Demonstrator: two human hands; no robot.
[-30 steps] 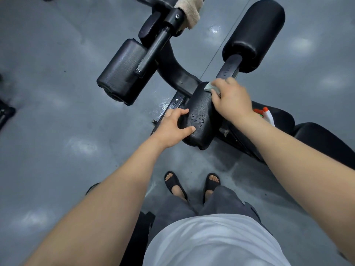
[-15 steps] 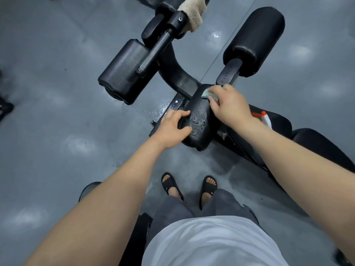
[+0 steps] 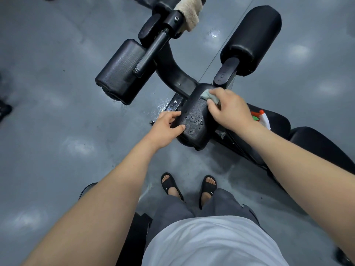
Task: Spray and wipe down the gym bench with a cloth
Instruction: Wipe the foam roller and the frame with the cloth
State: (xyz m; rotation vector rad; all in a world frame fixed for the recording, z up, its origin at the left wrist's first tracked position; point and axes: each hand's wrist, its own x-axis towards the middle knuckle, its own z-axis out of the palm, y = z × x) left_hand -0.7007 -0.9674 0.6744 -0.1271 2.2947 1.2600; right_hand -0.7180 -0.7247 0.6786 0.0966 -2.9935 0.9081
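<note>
**Spotter:** Where's the cloth just now?

**Me:** Bunched under my right hand. My fingers are curled over the pale green cloth and press it onto the far end of the small black leg pad, just beside the bracket that carries the right foam roller.

**Spotter:** And the other hand?

**Me:** My left hand grips the pad's left edge, fingers wrapped round the side and thumb lying on top, to steady it.

**Spotter:** Which way from here?

**Me:** Toward me, I'd say. The pad's long axis runs from far to near and ends above my feet. The spray droplets sit on its near half, between my two hands and close to my left thumb. The cloth is at the far end, so a pull along that axis should take them. The right hand does the travelling and the left one only braces.

**Spotter:** Where's the spray bottle?

**Me:** The spray bottle lies on the bench seat to the right, behind my right wrist. Neither hand touches it.
</note>
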